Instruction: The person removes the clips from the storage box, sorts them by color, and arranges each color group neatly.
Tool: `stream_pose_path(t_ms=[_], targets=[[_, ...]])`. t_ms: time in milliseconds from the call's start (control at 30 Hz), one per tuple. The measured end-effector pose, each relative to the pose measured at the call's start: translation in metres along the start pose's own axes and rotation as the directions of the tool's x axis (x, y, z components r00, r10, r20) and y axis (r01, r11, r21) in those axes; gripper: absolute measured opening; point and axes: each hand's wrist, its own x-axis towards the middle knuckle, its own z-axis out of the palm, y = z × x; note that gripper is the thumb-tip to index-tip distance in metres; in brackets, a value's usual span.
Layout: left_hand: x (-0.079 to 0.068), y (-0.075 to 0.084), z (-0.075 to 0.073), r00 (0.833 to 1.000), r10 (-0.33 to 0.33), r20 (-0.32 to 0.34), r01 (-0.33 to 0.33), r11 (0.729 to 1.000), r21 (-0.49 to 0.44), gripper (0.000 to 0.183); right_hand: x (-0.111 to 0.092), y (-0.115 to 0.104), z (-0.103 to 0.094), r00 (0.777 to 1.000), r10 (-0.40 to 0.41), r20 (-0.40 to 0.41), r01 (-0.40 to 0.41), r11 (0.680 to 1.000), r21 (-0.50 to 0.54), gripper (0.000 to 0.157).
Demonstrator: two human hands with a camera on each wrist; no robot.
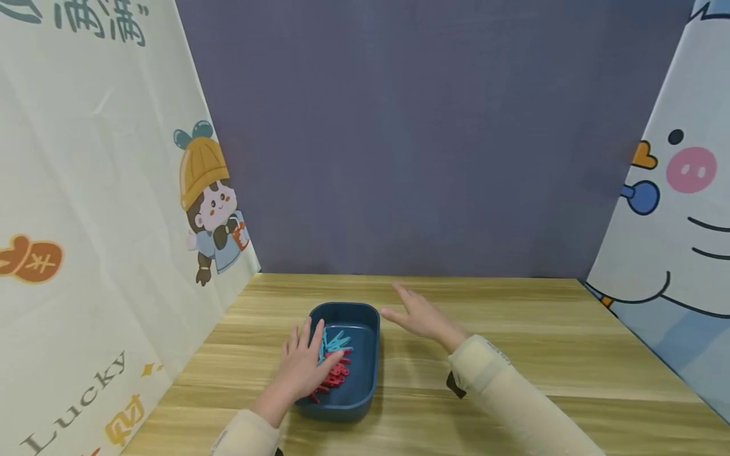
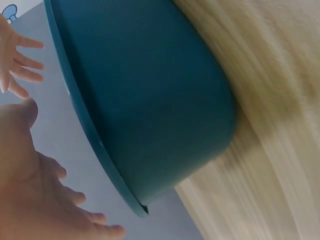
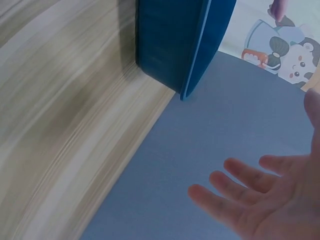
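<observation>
A dark blue rectangular bin [image 1: 362, 384] stands on the wooden table. Light-blue plastic clothespins [image 1: 339, 342] lie inside it toward the far end, with red clothespins [image 1: 338, 375] nearer the front. My left hand [image 1: 302, 366], fingers spread, hovers over the bin's left side and hides part of that rim and some of the clothespins. To the right of the bin, my right hand [image 1: 423, 315] is held in the air with fingers extended and thumb apart. Both palms show bare in the wrist views, beside the bin's outer wall [image 2: 150, 90].
Wood-grain table [image 1: 485, 367] extends around the bin. A plain grey-purple panel [image 1: 399, 139] rises at the back edge. White printed cloths with cartoon figures hang on the left [image 1: 114, 190] and right [image 1: 644, 253].
</observation>
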Motion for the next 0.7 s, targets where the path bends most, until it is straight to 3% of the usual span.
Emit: stream_pose_path(t_ms=[300,700], targets=[[-0.006,-0.011,0.001,1.0,0.017,0.017,-0.017,1.0,-0.019,0.082,0.002,-0.002,0.004,1.0,0.007,0.011,-0.008,0.999,0.046,0.079],[-0.015,-0.02,0.002,0.999,0.029,0.019,-0.027,0.996,-0.09,0.082,0.006,-0.004,0.011,0.996,0.039,0.076,-0.053,0.979,0.195,0.071]])
